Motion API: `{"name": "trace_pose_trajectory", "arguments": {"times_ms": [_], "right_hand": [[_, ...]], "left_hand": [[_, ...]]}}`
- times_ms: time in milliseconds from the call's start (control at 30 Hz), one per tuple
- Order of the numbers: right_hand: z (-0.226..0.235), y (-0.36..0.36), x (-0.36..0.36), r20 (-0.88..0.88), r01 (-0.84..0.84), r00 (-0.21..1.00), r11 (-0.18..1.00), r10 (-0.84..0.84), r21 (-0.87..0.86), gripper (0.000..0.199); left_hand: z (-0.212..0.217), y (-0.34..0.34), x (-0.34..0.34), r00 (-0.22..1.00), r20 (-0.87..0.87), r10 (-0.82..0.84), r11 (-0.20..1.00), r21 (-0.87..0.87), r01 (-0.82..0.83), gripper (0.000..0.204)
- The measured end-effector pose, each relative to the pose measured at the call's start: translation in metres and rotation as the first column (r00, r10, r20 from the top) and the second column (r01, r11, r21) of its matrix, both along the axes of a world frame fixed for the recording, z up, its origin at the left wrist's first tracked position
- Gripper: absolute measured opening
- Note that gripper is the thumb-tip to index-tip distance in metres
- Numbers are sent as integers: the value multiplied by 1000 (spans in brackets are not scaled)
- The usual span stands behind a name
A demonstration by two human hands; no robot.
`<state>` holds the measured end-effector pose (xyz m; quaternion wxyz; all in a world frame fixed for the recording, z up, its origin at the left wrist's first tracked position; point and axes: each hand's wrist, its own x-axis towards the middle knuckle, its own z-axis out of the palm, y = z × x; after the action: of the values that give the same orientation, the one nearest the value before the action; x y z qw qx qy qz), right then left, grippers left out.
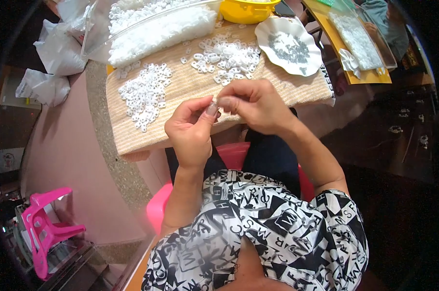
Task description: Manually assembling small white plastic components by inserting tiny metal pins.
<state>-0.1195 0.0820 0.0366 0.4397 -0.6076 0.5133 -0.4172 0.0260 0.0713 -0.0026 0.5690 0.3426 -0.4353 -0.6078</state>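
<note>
Beige mat [190, 87] over a round table edge. Fingertips of left hand [190, 131] and right hand [256, 104] pinched together on a small white piece [213, 102]; apparently fitting it. Steady pressure needed next. Piles of white pieces [144, 94] beyond, plate [277, 29] farther.
</note>
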Motion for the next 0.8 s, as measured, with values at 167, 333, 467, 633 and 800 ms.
{"name": "trace_pose_trajectory", "arguments": {"times_ms": [167, 333, 467, 633, 800], "right_hand": [[-12, -48, -28, -443, 120, 835, 893, -327, -434, 10], [-43, -88, -27, -693, -97, 564, 798, -448, -595, 6], [-50, -99, -16, -755, -181, 479, 791, -448, -584, 8], [-39, -82, -20, -631, -62, 704, 856, -327, -513, 6], [3, -29, -26, 169, -41, 986, 971, 0, 237, 8]], "left_hand": [[-1, -10, 9, 989, -149, -13, 997, 74, 25, 14], [-5, -17, 13, 970, -242, -24, 989, 134, 58, 14], [-4, -15, 18, 970, -242, -23, 990, 127, 55, 14], [-1, -13, 15, 969, -244, -22, 986, 156, 61, 13], [6, -7, 11, 955, -280, -98, 981, 135, 141, 15]]}}
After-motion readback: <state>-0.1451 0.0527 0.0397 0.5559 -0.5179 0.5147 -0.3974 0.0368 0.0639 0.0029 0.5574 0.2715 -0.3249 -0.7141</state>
